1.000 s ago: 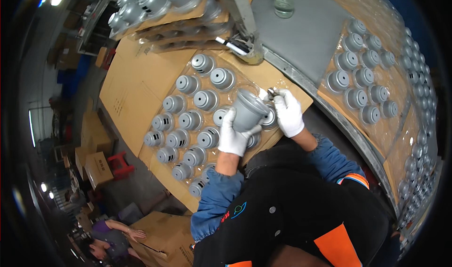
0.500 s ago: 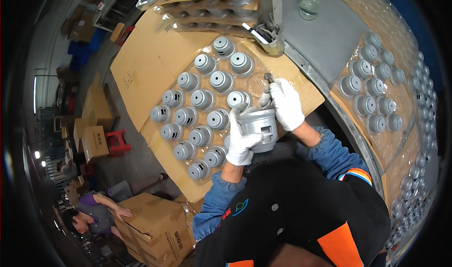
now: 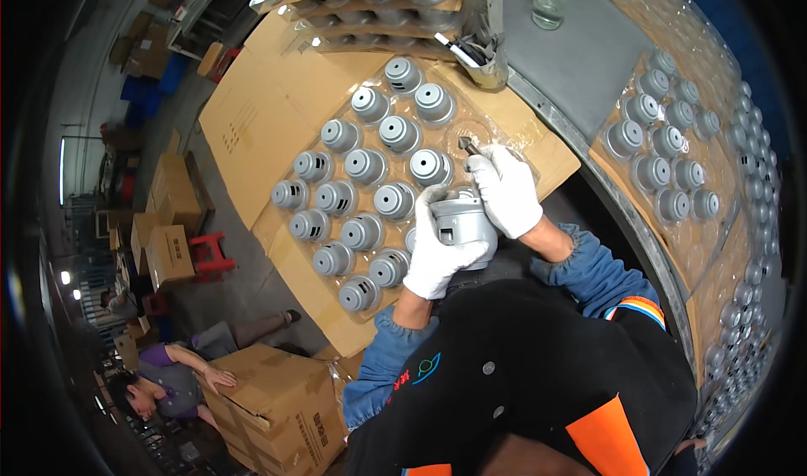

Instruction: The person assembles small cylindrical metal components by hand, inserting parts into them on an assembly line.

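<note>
White gloves cover both hands. My left hand (image 3: pixel 435 257) is wrapped round a silver-grey metal housing (image 3: pixel 464 221), a cup-like part with a rectangular slot in its side, held close to my body. In my right hand (image 3: pixel 510 192) is a small dark tool with a cone-shaped head (image 3: pixel 466 145), which looks like a countersink bit; its head points up and away from me. The right hand's lower edge is against or just over the housing's rim; I cannot tell whether they touch. Similar grey housings (image 3: pixel 366 166) stand in rows in a clear plastic tray (image 3: pixel 461 131) beyond my hands.
Stacked trays of housings (image 3: pixel 378 24) stand at the back, beside a cup of pens (image 3: pixel 487 71). A clear bottle (image 3: pixel 548 5) is on the grey tabletop (image 3: pixel 580 47). More housings (image 3: pixel 652 173) fill trays at right. At lower left, a person leans over a cardboard box (image 3: pixel 273 400).
The housing has turned in my left hand, its slot now facing left instead of right. My right hand has tilted, bringing the tool's head slightly left and down.
</note>
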`<state>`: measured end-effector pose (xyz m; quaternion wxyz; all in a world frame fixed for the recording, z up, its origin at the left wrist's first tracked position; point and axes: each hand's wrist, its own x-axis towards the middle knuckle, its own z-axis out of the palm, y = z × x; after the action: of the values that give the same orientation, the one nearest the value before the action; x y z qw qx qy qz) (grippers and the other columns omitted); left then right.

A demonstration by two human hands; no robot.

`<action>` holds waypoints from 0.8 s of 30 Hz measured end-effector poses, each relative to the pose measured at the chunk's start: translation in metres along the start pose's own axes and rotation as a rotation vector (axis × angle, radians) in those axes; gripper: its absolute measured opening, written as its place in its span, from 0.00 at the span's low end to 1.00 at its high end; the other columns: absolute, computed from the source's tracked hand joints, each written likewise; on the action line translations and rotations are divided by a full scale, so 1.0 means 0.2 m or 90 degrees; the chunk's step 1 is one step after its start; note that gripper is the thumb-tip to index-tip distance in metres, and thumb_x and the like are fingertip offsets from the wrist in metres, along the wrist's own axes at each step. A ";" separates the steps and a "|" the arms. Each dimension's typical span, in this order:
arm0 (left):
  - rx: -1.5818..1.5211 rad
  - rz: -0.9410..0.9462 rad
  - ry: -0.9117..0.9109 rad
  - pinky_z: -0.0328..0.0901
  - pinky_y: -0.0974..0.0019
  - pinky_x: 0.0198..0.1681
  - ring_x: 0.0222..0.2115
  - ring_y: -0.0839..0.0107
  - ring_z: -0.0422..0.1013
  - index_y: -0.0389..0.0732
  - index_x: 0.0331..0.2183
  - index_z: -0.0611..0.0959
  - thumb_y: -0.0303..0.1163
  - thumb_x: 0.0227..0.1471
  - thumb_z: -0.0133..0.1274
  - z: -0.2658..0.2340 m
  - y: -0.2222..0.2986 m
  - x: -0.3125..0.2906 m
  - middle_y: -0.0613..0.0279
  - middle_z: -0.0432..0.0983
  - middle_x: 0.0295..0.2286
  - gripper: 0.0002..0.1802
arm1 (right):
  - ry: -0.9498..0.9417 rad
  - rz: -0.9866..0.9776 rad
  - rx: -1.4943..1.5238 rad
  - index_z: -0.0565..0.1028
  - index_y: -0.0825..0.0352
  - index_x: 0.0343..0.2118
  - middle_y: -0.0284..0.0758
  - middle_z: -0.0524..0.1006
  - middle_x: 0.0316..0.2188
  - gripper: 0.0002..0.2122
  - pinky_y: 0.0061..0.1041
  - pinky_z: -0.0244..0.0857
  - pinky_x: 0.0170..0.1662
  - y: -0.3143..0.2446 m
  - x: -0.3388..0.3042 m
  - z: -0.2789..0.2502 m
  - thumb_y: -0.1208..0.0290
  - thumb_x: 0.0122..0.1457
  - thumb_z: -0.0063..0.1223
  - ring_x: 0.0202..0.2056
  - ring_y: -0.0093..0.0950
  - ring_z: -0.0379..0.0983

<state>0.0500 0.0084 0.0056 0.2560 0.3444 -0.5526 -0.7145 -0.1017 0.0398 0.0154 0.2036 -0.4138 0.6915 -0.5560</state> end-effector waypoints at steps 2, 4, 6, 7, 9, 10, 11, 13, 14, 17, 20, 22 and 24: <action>-0.061 -0.005 -0.007 0.62 0.60 0.52 0.51 0.63 0.62 0.41 0.56 0.56 0.37 0.28 0.71 0.00 0.02 -0.02 0.53 0.61 0.49 0.56 | -0.014 0.039 0.042 0.74 0.71 0.36 0.45 0.75 0.20 0.10 0.32 0.66 0.26 -0.03 -0.01 -0.01 0.68 0.59 0.48 0.22 0.39 0.74; -0.170 -0.016 -0.004 0.63 0.60 0.52 0.51 0.63 0.62 0.41 0.55 0.58 0.35 0.27 0.71 0.00 0.05 -0.04 0.54 0.61 0.49 0.55 | -0.022 0.085 0.058 0.73 0.71 0.34 0.33 0.71 0.17 0.09 0.21 0.62 0.26 -0.06 -0.02 -0.02 0.70 0.60 0.46 0.20 0.20 0.67; -0.203 -0.032 0.006 0.63 0.60 0.51 0.50 0.63 0.62 0.41 0.55 0.58 0.34 0.26 0.71 0.00 0.10 -0.06 0.54 0.62 0.48 0.54 | -0.015 0.068 0.067 0.73 0.72 0.34 0.38 0.73 0.17 0.09 0.25 0.63 0.26 -0.07 -0.03 -0.01 0.69 0.60 0.47 0.20 0.27 0.70; -0.236 -0.049 0.015 0.63 0.60 0.51 0.50 0.64 0.62 0.41 0.54 0.59 0.33 0.26 0.71 0.00 0.12 -0.07 0.55 0.62 0.47 0.54 | -0.008 0.052 0.075 0.74 0.72 0.34 0.43 0.75 0.17 0.10 0.30 0.65 0.25 -0.07 -0.03 -0.02 0.69 0.59 0.49 0.19 0.35 0.72; -0.227 -0.044 0.019 0.63 0.60 0.51 0.49 0.64 0.62 0.41 0.54 0.59 0.34 0.25 0.71 -0.02 0.10 -0.08 0.56 0.62 0.47 0.54 | -0.029 0.087 0.080 0.75 0.72 0.35 0.43 0.75 0.18 0.09 0.30 0.65 0.26 -0.10 -0.04 -0.04 0.69 0.58 0.50 0.20 0.34 0.73; -0.219 -0.039 0.023 0.63 0.60 0.50 0.49 0.64 0.62 0.42 0.54 0.59 0.34 0.25 0.71 -0.03 0.09 -0.09 0.56 0.62 0.46 0.54 | -0.049 0.124 0.085 0.75 0.72 0.36 0.42 0.76 0.20 0.09 0.29 0.66 0.26 -0.11 -0.04 -0.05 0.70 0.57 0.51 0.21 0.33 0.73; -0.219 -0.038 0.021 0.63 0.60 0.50 0.49 0.64 0.62 0.42 0.54 0.59 0.34 0.25 0.71 -0.04 0.09 -0.09 0.56 0.62 0.46 0.54 | -0.048 0.123 0.084 0.75 0.72 0.36 0.42 0.76 0.20 0.09 0.29 0.66 0.26 -0.10 -0.04 -0.06 0.70 0.57 0.51 0.21 0.33 0.73; -0.191 -0.016 0.025 0.63 0.61 0.50 0.48 0.64 0.62 0.41 0.53 0.60 0.35 0.25 0.71 -0.05 0.09 -0.10 0.57 0.63 0.45 0.53 | 0.026 -0.069 -0.037 0.76 0.70 0.36 0.42 0.76 0.23 0.09 0.29 0.66 0.29 -0.07 -0.05 -0.07 0.71 0.55 0.54 0.25 0.33 0.74; -0.191 -0.016 0.023 0.63 0.61 0.50 0.48 0.64 0.62 0.41 0.53 0.60 0.35 0.25 0.71 -0.05 0.09 -0.10 0.57 0.63 0.45 0.53 | 0.004 -0.075 -0.019 0.78 0.68 0.35 0.41 0.77 0.25 0.09 0.29 0.66 0.30 -0.08 -0.05 -0.10 0.71 0.52 0.57 0.26 0.35 0.73; -0.149 0.009 0.026 0.63 0.61 0.49 0.47 0.64 0.62 0.41 0.52 0.60 0.36 0.25 0.71 -0.06 0.10 -0.10 0.56 0.62 0.45 0.52 | -0.046 -0.173 -0.114 0.78 0.65 0.35 0.40 0.76 0.24 0.08 0.29 0.66 0.32 -0.09 -0.05 -0.18 0.70 0.52 0.58 0.26 0.37 0.73; -0.104 0.027 0.035 0.63 0.61 0.49 0.47 0.64 0.62 0.41 0.51 0.60 0.38 0.25 0.71 -0.07 0.09 -0.10 0.57 0.62 0.44 0.52 | -0.083 -0.316 -0.230 0.78 0.62 0.33 0.36 0.71 0.18 0.09 0.30 0.63 0.30 -0.22 -0.04 -0.26 0.66 0.50 0.58 0.24 0.34 0.69; -0.031 0.040 0.051 0.63 0.61 0.48 0.46 0.65 0.62 0.40 0.51 0.60 0.40 0.24 0.72 -0.06 0.09 -0.10 0.57 0.61 0.43 0.53 | -0.118 -0.447 -0.353 0.76 0.59 0.32 0.33 0.65 0.15 0.10 0.30 0.58 0.26 -0.24 -0.05 -0.29 0.63 0.48 0.59 0.21 0.33 0.64; 0.015 0.067 0.054 0.63 0.61 0.48 0.45 0.65 0.62 0.39 0.51 0.60 0.41 0.24 0.72 -0.07 0.06 -0.10 0.57 0.61 0.43 0.53 | -0.140 -0.476 -0.381 0.75 0.59 0.32 0.32 0.64 0.15 0.10 0.31 0.58 0.26 -0.27 -0.05 -0.31 0.64 0.47 0.59 0.21 0.33 0.64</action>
<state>0.0736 0.0106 0.0198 0.3123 0.3480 -0.5666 -0.6784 -0.1232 0.0820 0.0826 -0.0660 -0.7303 0.5994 -0.3211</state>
